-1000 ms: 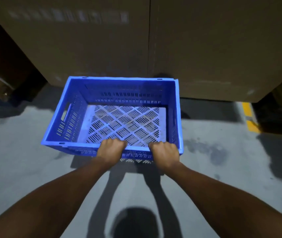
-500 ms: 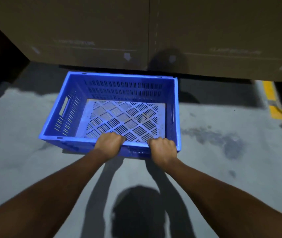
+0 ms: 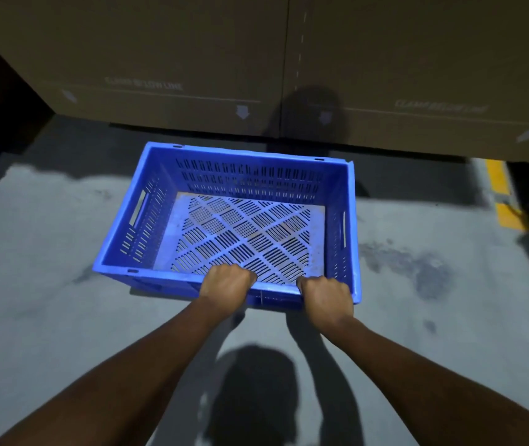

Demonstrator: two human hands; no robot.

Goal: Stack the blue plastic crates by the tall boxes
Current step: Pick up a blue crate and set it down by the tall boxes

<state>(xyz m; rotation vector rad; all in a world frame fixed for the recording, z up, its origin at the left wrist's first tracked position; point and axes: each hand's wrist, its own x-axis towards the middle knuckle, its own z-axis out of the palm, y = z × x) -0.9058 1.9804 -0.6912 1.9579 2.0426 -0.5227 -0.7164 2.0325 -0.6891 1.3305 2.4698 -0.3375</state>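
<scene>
From the head view, a person stands over a single blue plastic crate (image 3: 250,180), both bare arms stretched down to it. The left hand (image 3: 226,284) grips the near long rim a little left of its middle, and its fingers (image 3: 235,272) are curled tight together over the edge, so that only the knuckles show and the tips are hidden inside the crate. The right hand (image 3: 327,294) grips the same rim close to the near right corner. Its fingers (image 3: 316,282) are likewise bunched and hooked over the edge, and the thumb is out of sight. The two hands are apart, with a bare stretch of rim between them.

The crate is open at the top and holds nothing. Its slotted lattice bottom and its vented walls are plain to see, with a handle slot in each short side. It sits low over the grey concrete floor (image 3: 47,284), and I cannot tell whether its base touches the floor. Its far long side lies near the foot of two tall cardboard boxes, the left box (image 3: 147,53) and the right box (image 3: 417,59), which stand side by side. A gap of floor shows between the crate and the boxes.

A yellow floor marking (image 3: 501,194) runs off to the right, well apart from the crate. The person's shadow (image 3: 256,381) falls on the floor between the arms
</scene>
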